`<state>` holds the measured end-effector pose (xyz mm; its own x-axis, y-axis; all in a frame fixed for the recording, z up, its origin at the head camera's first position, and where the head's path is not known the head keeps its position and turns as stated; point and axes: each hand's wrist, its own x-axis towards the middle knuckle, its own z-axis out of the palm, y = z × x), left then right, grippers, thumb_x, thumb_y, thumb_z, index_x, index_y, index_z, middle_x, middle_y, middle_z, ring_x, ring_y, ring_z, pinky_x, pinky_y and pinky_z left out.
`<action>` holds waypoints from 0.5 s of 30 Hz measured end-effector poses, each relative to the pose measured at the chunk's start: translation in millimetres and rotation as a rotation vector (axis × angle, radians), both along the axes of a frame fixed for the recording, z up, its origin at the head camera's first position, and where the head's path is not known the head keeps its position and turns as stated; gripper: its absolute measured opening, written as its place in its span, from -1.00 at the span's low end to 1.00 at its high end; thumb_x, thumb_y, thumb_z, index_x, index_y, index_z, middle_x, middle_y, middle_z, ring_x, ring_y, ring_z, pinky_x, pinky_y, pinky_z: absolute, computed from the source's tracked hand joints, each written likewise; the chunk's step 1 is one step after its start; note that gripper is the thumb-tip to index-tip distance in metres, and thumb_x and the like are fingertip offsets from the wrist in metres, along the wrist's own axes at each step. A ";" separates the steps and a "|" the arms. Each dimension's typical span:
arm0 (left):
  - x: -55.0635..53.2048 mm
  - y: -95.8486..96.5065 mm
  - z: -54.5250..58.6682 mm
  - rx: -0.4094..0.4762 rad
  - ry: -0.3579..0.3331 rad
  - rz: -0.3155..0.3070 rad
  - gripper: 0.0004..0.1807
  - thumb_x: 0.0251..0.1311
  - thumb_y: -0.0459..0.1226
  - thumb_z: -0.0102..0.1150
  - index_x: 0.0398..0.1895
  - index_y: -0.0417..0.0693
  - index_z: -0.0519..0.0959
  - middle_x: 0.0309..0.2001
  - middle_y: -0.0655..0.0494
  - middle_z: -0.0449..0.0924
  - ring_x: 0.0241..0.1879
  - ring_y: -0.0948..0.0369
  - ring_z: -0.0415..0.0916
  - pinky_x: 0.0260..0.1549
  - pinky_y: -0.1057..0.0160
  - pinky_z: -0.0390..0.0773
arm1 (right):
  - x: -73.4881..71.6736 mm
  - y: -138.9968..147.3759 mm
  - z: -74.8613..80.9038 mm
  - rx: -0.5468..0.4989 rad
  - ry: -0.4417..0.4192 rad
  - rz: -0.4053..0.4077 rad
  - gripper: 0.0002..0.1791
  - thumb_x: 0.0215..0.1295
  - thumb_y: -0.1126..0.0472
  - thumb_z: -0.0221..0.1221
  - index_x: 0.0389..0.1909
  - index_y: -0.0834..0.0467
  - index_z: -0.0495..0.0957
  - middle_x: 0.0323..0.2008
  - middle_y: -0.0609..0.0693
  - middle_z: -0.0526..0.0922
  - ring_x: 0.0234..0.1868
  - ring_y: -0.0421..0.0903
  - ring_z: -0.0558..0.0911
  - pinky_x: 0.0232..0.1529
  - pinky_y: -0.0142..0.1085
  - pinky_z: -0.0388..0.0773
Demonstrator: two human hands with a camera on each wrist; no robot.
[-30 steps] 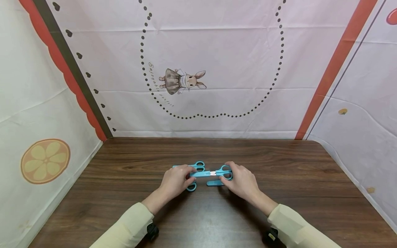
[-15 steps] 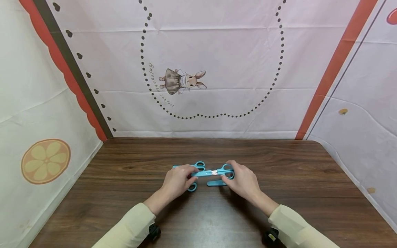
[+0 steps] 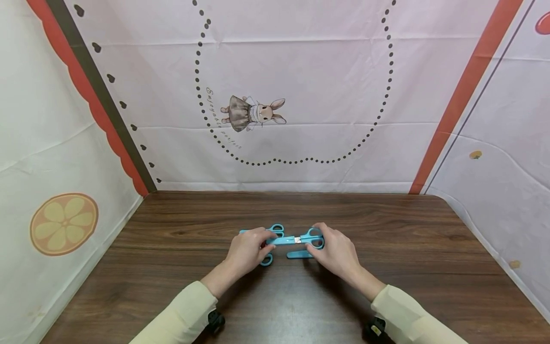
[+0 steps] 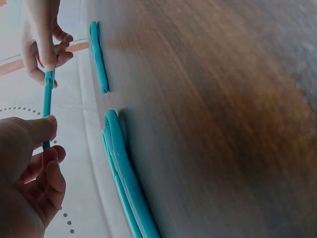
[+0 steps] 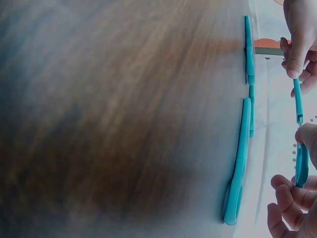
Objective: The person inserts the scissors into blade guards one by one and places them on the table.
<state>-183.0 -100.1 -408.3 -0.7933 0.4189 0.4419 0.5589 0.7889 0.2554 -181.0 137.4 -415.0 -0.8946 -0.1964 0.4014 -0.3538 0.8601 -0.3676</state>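
Observation:
Held just above the table is a pair of light blue scissors [image 3: 310,237], level, with a blue blade cover [image 3: 282,241] over most of its blades. A short strip of bare metal shows between cover and handles. My left hand [image 3: 247,249] pinches the cover's end between thumb and fingers; my right hand [image 3: 336,249] grips the finger loops. On the table below lie more blue scissors: one pair [image 3: 277,228] behind my left hand, one [image 3: 266,259] partly hidden under it, and one [image 3: 299,254] partly under my right hand. The right wrist view shows this last pair [image 5: 238,168] lengthwise.
The dark wood table [image 3: 275,301] stretches to both sides and toward me. A printed cloth [image 3: 322,86] hangs behind it, with further cloth on the left and right. Dark wrist devices [image 3: 215,321] sit at both sleeves.
My left hand and the blade cover have shifted slightly right, and the bare metal strip looks a little narrower. My right hand moved slightly right, then stayed. The scissors on the table have not moved.

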 end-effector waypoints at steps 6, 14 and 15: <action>0.1 0.6 -1.3 0.000 -0.003 -0.012 -0.80 0.00 -0.18 0.34 -0.25 0.08 0.65 -0.50 0.30 0.49 -0.65 0.44 0.26 -0.75 0.47 0.21 | 1.7 -0.6 -2.0 0.003 -0.007 -0.002 -0.48 -0.01 -0.05 0.31 -0.02 0.06 0.49 -0.69 -0.22 0.37 -0.71 -0.29 0.25 -0.72 -0.41 0.17; 0.0 1.9 -2.1 -0.004 0.004 -0.022 -0.79 0.02 -0.19 0.32 -0.23 0.08 0.64 -0.49 0.27 0.50 -0.66 0.43 0.23 -0.74 0.47 0.22 | 0.8 -1.0 -2.5 -0.001 0.008 0.005 -0.47 -0.02 -0.04 0.32 -0.01 0.07 0.48 -0.66 -0.20 0.43 -0.70 -0.31 0.27 -0.70 -0.42 0.20; -0.2 2.0 -2.5 -0.006 0.006 -0.023 -0.79 0.02 -0.19 0.32 -0.22 0.08 0.64 -0.49 0.28 0.49 -0.66 0.43 0.23 -0.74 0.47 0.21 | 0.7 -1.1 -2.5 -0.002 0.009 0.006 -0.47 -0.02 -0.04 0.32 -0.01 0.07 0.48 -0.64 -0.19 0.46 -0.70 -0.32 0.28 -0.70 -0.42 0.22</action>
<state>-183.1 -98.1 -410.8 -0.7806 0.4395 0.4444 0.5785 0.7773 0.2472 -180.3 136.3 -417.5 -0.8900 -0.2005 0.4095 -0.3617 0.8572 -0.3665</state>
